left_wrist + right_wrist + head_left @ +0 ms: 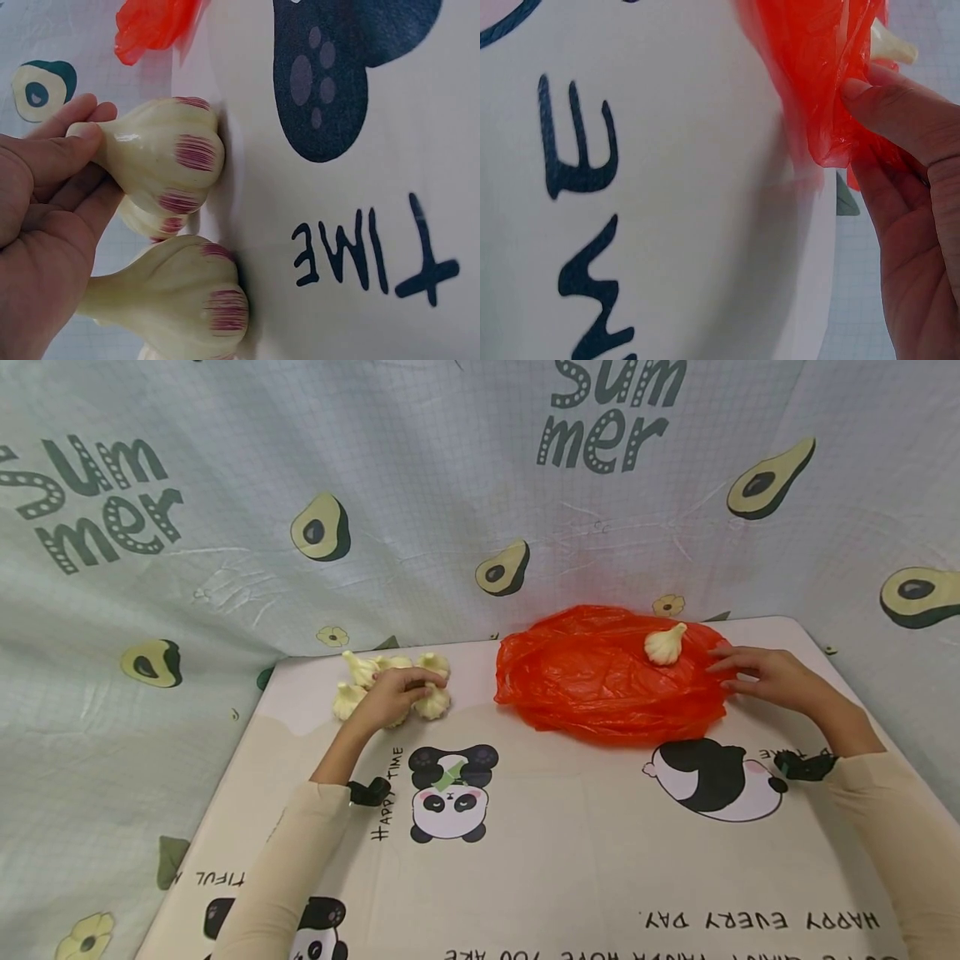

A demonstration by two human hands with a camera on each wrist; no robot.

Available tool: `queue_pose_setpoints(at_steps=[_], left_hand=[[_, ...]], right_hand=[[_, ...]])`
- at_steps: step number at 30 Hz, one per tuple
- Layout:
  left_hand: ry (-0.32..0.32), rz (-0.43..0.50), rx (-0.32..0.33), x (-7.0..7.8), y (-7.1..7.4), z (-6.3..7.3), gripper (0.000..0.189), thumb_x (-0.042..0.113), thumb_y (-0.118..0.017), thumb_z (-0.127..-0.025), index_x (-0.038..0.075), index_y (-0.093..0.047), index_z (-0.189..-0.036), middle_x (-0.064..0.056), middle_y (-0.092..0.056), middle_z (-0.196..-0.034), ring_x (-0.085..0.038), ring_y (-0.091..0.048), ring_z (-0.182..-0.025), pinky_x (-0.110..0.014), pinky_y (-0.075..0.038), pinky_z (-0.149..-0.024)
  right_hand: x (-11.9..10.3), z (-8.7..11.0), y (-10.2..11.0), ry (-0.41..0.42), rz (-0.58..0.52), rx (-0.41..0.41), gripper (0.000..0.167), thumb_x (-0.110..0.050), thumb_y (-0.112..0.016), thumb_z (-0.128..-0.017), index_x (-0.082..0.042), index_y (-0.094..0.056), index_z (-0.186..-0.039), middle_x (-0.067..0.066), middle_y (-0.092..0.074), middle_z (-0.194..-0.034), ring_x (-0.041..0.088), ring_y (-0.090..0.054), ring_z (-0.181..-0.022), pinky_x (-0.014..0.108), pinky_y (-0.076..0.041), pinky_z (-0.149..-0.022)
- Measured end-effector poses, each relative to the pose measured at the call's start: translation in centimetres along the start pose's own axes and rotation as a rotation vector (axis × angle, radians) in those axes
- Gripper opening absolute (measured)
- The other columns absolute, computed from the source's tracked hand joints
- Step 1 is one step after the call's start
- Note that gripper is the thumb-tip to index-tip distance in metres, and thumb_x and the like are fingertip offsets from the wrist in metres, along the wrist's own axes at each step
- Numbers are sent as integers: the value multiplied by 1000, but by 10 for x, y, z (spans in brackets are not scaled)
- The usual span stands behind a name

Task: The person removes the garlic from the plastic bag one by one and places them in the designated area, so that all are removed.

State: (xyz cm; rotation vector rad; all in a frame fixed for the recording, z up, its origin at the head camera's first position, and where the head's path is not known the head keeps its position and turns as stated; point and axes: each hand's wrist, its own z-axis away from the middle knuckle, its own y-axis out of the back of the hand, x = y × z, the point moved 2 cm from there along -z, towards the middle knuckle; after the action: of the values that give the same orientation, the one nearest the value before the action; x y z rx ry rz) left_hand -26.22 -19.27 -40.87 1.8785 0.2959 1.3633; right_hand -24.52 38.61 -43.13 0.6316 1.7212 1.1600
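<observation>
At the left of the table, my left hand pinches the stem of a garlic bulb between thumb and fingers. More garlic bulbs lie grouped around and under that hand; another bulb with purple streaks shows close beside it in the left wrist view. A red plastic bag is spread at the back right, a single garlic bulb lying on it. On the bag's right side, my right hand holds the thin plastic edge between thumb and fingers, seen in the right wrist view.
The pale table cover has printed pandas and lettering. Behind it hangs a curtain with avocado prints, close to the table's back edge. The bag reaches almost to that edge.
</observation>
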Motion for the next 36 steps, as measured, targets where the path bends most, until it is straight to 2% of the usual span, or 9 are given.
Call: queue_pose_setpoints(at_steps=[8,15,18,23,31,36], left_hand=[[18,27,-15,1,0,0,20,-3,-65,-96,-2,-73,-115,-15,-72,-118,-31,-64,-120,-44,-52,-100],[-21,60,-19,7,4,0,23,-1,-63,-99,-3,-69,-121,-19,-70,-121,-34,-62,-123,-44,-48,-107],[-37,62,2,10,7,1,25,-2,-62,-99,-3,-68,-123,-20,-69,-124,-35,-61,-124,-46,-48,-107],[-60,43,44,18,11,0,28,-3,-64,-97,-2,-68,-124,-17,-67,-127,-33,-60,-125,-47,-49,-106],[-114,-3,67,37,16,-6,27,-1,-65,-97,3,-69,-124,-14,-68,-127,-33,-61,-123,-48,-48,-107],[-167,27,67,51,18,-10,28,-1,-64,-98,4,-69,-126,-13,-67,-129,-31,-60,-125,-44,-46,-110]], right_hand=[[-1,0,0,2,8,-7,34,3,-78,-84,-1,-73,-117,30,-59,-135,51,-54,-122,58,-53,-89],[-1,-1,0,-7,3,-11,33,2,-78,-85,-2,-74,-117,30,-60,-134,51,-54,-122,58,-53,-89],[-2,-1,0,-14,-1,-11,32,2,-78,-85,-2,-74,-116,29,-60,-134,50,-55,-122,58,-53,-90],[-3,0,-1,-18,-7,-16,33,2,-77,-85,-2,-73,-118,30,-60,-134,51,-55,-122,58,-53,-89],[-4,0,-1,-19,-13,-13,33,2,-77,-86,-1,-73,-118,30,-59,-134,51,-54,-122,58,-53,-89],[-3,0,-1,-27,-15,-15,33,1,-77,-86,-2,-73,-119,30,-58,-136,51,-54,-123,58,-53,-90]])
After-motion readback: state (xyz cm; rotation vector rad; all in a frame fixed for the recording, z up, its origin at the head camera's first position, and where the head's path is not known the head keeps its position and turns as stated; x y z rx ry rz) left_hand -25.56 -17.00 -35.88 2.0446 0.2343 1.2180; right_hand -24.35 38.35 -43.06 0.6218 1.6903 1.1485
